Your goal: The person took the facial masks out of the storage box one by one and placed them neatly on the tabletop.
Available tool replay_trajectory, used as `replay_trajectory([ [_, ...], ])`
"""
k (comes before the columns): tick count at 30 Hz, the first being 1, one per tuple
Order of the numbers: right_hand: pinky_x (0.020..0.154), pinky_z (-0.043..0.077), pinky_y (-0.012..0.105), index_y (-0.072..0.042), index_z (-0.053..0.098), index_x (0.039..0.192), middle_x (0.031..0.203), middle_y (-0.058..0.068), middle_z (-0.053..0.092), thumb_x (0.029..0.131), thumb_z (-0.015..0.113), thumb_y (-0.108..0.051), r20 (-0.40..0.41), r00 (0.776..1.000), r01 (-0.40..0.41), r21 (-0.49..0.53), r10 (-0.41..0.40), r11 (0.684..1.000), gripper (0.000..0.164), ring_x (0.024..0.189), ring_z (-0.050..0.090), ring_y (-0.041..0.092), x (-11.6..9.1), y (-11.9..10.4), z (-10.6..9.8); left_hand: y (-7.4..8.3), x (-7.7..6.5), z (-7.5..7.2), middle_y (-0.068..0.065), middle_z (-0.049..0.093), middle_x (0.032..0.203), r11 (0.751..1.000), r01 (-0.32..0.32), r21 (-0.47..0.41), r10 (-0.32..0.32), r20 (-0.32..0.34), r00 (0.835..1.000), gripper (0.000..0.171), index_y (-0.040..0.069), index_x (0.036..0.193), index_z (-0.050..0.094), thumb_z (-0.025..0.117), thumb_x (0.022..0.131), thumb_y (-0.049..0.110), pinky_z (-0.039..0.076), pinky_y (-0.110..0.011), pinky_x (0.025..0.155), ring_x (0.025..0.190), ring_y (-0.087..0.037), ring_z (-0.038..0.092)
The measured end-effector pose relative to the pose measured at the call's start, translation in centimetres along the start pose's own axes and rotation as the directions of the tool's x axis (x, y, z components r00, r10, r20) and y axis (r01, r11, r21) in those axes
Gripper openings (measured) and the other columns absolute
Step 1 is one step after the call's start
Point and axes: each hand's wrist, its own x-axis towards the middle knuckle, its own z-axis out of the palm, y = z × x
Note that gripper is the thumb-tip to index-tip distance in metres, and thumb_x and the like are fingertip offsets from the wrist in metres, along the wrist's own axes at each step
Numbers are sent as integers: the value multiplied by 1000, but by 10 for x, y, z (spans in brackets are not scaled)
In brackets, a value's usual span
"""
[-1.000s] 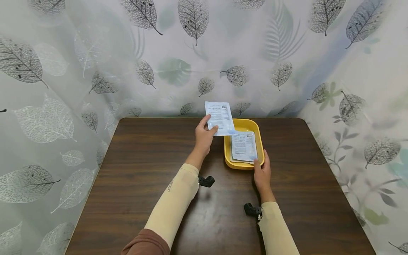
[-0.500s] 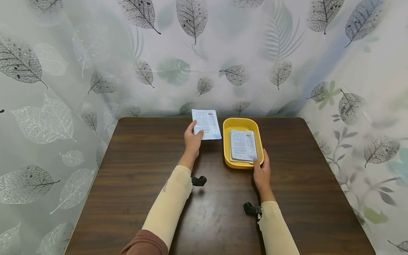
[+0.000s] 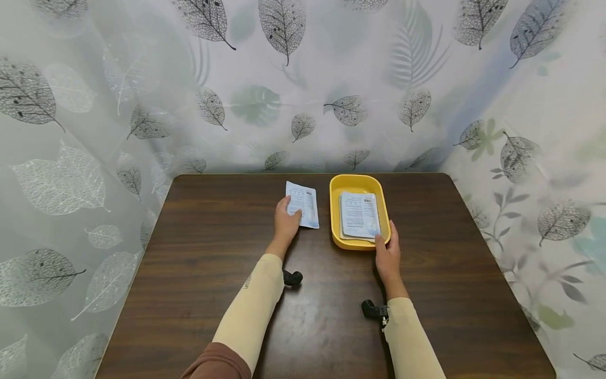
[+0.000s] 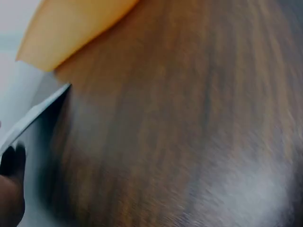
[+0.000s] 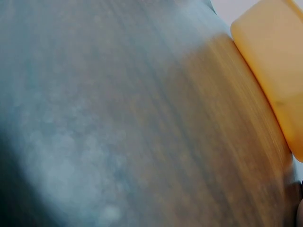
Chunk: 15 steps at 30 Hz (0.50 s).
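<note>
In the head view my left hand [image 3: 285, 223] pinches a flat light-blue printed sachet [image 3: 305, 205] by its near left corner, thumb on top. In the left wrist view the sachet [image 4: 35, 112] shows edge-on and tilted, with a dark shadow under it. My right hand [image 3: 389, 257] grips the near right corner of a yellow plastic tray [image 3: 356, 182], its thumb over the rim. Inside the tray lies a stack of similar sachets [image 3: 360, 215]. Only the tray's outer wall [image 5: 272, 61] shows in the right wrist view, the hand barely at its edge.
Both hands work over a dark wood-grain table [image 3: 227, 221]. A leaf-patterned curtain [image 3: 255, 137] hangs right behind its far edge and along both sides. A black wrist camera [image 3: 292, 278] sits on the left wrist, another black camera [image 3: 375, 309] on the right.
The left hand has carried the sachet left, away from above the tray, then lowered it toward the table to the tray's left. The right hand has stayed on the tray.
</note>
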Motion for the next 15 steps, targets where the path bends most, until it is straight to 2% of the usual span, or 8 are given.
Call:
replay_trajectory([
  [1, 130, 15, 47, -10, 13, 165, 172, 9, 16, 108, 46, -15, -1, 1000, 0, 1, 0, 1000, 67, 159, 16, 26, 0, 0, 0, 0, -1, 0, -17, 40, 160, 997, -20, 78, 20, 0, 1000, 61, 0, 152, 45, 65, 96, 13, 29, -49, 124, 149, -36, 36],
  [3, 130, 15, 47, -10, 13, 165, 172, 9, 16, 108, 46, -15, -1, 1000, 0, 5, 0, 1000, 66, 159, 16, 26, 0, 0, 0, -1, -3, 1, -16, 39, 161, 966, -47, 256, 44, 20, 999, 64, 1, 153, 44, 65, 96, 21, 23, -54, 125, 148, -39, 35],
  [4, 130, 15, 47, -11, 13, 165, 172, 9, 16, 108, 46, -15, -2, 1000, -1, 7, 1, 1000, 67, 159, 16, 26, 0, 0, 0, -2, -4, 1, -15, 39, 162, 937, -60, 345, 51, 34, 998, 65, 2, 153, 43, 65, 97, 25, 20, -56, 125, 148, -39, 33],
  [7, 130, 15, 46, -11, 13, 165, 172, 9, 17, 108, 46, -15, -5, 1000, 0, 7, 0, 1000, 66, 159, 17, 26, -1, 1, 0, -3, -7, 1, -13, 34, 166, 826, -85, 558, 46, 84, 995, 70, 5, 155, 42, 65, 97, 37, 11, -63, 125, 152, -40, 27],
  [10, 130, 15, 47, -10, 14, 165, 172, 10, 17, 108, 46, -15, -4, 1000, -1, 4, 1, 1000, 66, 159, 17, 26, 0, 2, 0, -10, -9, 2, -13, 25, 170, 724, -105, 682, 24, 127, 992, 74, 7, 158, 38, 59, 99, 47, 9, -63, 127, 157, -38, 18],
  [13, 130, 15, 47, -9, 14, 165, 172, 11, 17, 107, 46, -14, -4, 1000, 9, 15, -9, 1000, 66, 159, 17, 27, 1, 4, 0, -18, -9, 3, -13, 14, 172, 658, -119, 743, 6, 153, 988, 76, 10, 162, 30, 50, 102, 54, 6, -60, 128, 160, -36, 11],
  [15, 130, 15, 47, -8, 14, 165, 172, 10, 17, 107, 46, -14, -2, 1000, 10, 25, -10, 1000, 66, 159, 17, 26, 2, 4, 0, -21, -10, 4, -14, 9, 173, 633, -131, 763, 9, 162, 987, 77, 12, 163, 26, 45, 104, 56, 5, -59, 128, 160, -35, 8],
])
